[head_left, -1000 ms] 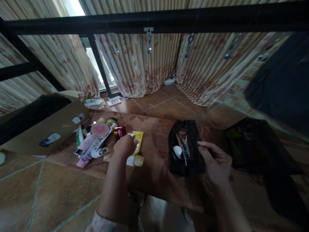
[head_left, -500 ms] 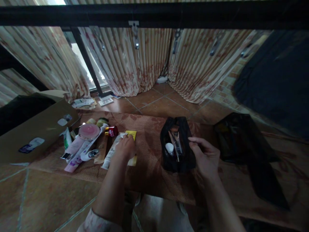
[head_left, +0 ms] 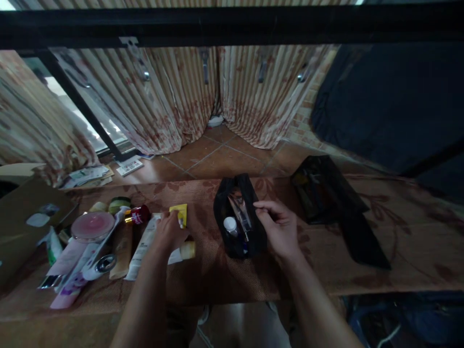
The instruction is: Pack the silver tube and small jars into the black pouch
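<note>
My right hand (head_left: 279, 227) pinches the right rim of an open black pouch (head_left: 259, 241) between thumb and fingers. Inside the pouch lie a white-capped container (head_left: 230, 224) and some slim clear-wrapped items (head_left: 242, 210). My left hand (head_left: 168, 232) is closed, fingers curled down beside a white tube (head_left: 143, 249). Its fingertips meet a yellow flat piece (head_left: 180, 209); what they grip is hidden. A yellow cap (head_left: 187, 250) with a white body pokes out below that hand. Left of it are a brown tube (head_left: 121, 251) and a red jar with a gold band (head_left: 139, 214).
Farther left are a round pink container (head_left: 92, 226), a pink-purple tube (head_left: 68, 292) and a cardboard box (head_left: 21, 212). A second black bag (head_left: 319, 188) lies at right on the patterned cloth (head_left: 406, 232). A dark horizontal bar (head_left: 232, 29) crosses above; curtains (head_left: 174, 96) hang behind.
The view has turned right, so the whole scene sits further left. My right hand keeps its hold on the pouch rim, and my left hand stays among the tubes.
</note>
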### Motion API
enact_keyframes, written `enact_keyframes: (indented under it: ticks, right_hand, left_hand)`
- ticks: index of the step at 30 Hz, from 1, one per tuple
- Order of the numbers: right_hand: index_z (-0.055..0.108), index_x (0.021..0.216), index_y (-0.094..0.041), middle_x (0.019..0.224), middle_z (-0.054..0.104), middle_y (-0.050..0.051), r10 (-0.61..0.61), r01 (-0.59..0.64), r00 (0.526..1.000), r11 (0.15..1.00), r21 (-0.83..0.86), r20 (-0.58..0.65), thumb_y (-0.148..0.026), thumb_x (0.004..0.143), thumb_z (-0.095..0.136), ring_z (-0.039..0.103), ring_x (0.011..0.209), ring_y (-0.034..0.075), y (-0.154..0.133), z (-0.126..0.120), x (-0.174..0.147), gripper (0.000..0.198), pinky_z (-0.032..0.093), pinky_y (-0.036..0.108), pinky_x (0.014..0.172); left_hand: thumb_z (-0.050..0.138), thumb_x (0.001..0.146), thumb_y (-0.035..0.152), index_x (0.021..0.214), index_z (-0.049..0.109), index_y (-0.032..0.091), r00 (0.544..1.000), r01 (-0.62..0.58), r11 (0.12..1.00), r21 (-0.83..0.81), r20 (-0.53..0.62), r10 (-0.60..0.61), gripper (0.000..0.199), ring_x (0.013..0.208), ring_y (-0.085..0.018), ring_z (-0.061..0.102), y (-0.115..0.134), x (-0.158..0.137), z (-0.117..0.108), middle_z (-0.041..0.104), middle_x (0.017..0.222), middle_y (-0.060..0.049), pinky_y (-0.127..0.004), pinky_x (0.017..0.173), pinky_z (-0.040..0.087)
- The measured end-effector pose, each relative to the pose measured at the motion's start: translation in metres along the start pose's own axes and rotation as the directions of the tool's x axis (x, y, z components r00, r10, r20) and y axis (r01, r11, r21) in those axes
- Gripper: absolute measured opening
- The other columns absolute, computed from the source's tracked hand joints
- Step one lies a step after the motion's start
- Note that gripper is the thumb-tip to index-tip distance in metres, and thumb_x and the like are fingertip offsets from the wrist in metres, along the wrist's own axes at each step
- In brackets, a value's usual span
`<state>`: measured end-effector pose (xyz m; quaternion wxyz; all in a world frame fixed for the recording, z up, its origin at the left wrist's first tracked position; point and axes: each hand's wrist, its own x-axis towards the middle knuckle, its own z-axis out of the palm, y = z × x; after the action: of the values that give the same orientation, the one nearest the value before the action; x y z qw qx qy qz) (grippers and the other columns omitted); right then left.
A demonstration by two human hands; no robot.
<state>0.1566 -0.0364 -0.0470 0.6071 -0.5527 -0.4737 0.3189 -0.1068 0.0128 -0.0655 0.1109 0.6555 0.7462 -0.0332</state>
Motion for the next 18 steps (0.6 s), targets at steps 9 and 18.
enact_keyframes:
  ticks: [9, 18]
  right_hand:
    - [0.075, 0.081, -0.019, 0.058, 0.057, -0.004, 0.007, -0.007, 1.0, 1.0, 0.008, 0.011, -0.024, 0.078, 0.062, 0.047, 0.052, 0.009, 0.001, 0.002, 0.002, 0.014, 0.037, 0.021, 0.05]
    - [0.075, 0.084, -0.018, 0.059, 0.055, -0.004, -0.022, 0.022, 0.999, 1.0, 0.01, 0.023, -0.021, 0.078, 0.061, 0.048, 0.053, 0.009, 0.005, -0.001, 0.003, 0.016, 0.037, 0.021, 0.051]
  left_hand:
    - [0.068, 0.071, 0.031, 0.141, 0.042, 0.007, 0.994, 0.001, 0.992, -0.126, -0.105, -0.015, 0.079, 0.133, -0.038, 0.047, 0.007, 0.007, -0.001, 0.05, 0.141, -0.025, -0.048, 0.107, 0.038]
    - [0.077, 0.066, 0.035, 0.145, 0.038, 0.019, 0.97, 0.06, 0.889, -0.454, -0.183, -0.159, 0.089, 0.112, -0.035, 0.063, 0.0, 0.009, -0.019, 0.064, 0.124, -0.016, -0.046, 0.092, 0.051]
